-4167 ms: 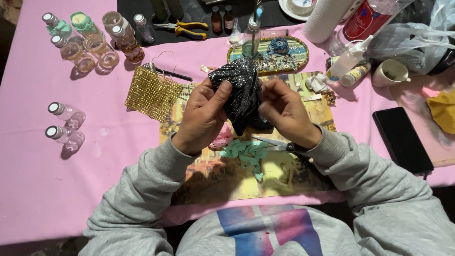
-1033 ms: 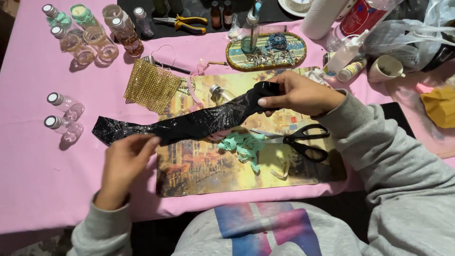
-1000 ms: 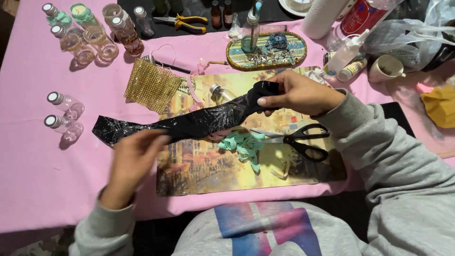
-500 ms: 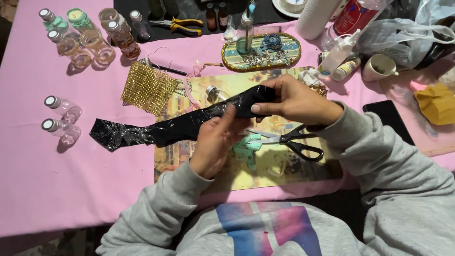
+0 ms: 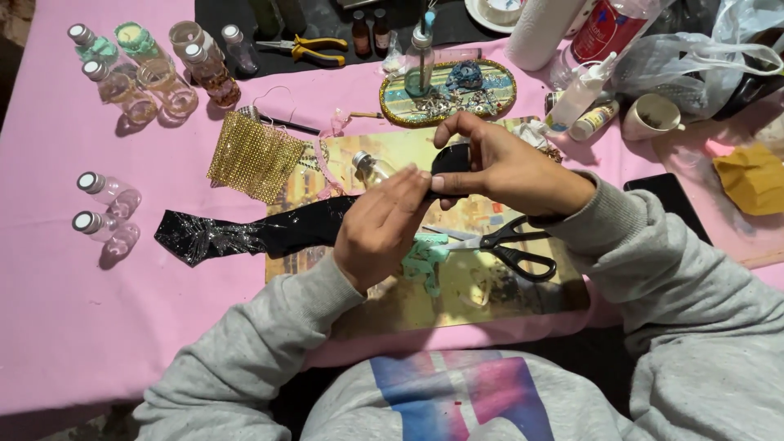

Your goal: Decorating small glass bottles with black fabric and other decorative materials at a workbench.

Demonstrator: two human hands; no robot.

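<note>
Now, hands: the right hand (image 5: pixel 510 167) is closed on one end of a black glittery strip (image 5: pixel 269 233), pinched between thumb and fingers; the left hand (image 5: pixel 384 224) is laid over the strip just beside it, fingers straight, their tips met by the right thumb, and whether it grips cannot be told.
Strip: it is stretched from the right hand leftward, its far end lying flat on the pink tablecloth (image 5: pixel 98 327); its middle is hidden under the left hand.
Underneath: a picture board (image 5: pixel 457 286) is spread below both hands, with black-handled scissors (image 5: pixel 510 245) and a crumpled mint-green scrap (image 5: pixel 425 257) lying on it, close to the left hand.
Behind the hands: a small clear bottle (image 5: pixel 371 167) lies just beyond the left fingertips, partly covered by them; a gold mesh square (image 5: pixel 255 155) is set to its left; an oval tray (image 5: pixel 449 90) of small bits is placed further back.
Left side: two capped bottles (image 5: pixel 106 212) are laid near the strip's far end; more bottles (image 5: pixel 147 69) are grouped at the far corner.
Right side: a dark phone (image 5: pixel 670 200), a small cup (image 5: pixel 649 118) and a yellow cloth (image 5: pixel 755 175) are kept well apart from the hands.
Far edge: yellow-handled pliers (image 5: pixel 314 49) are laid on a dark mat.
</note>
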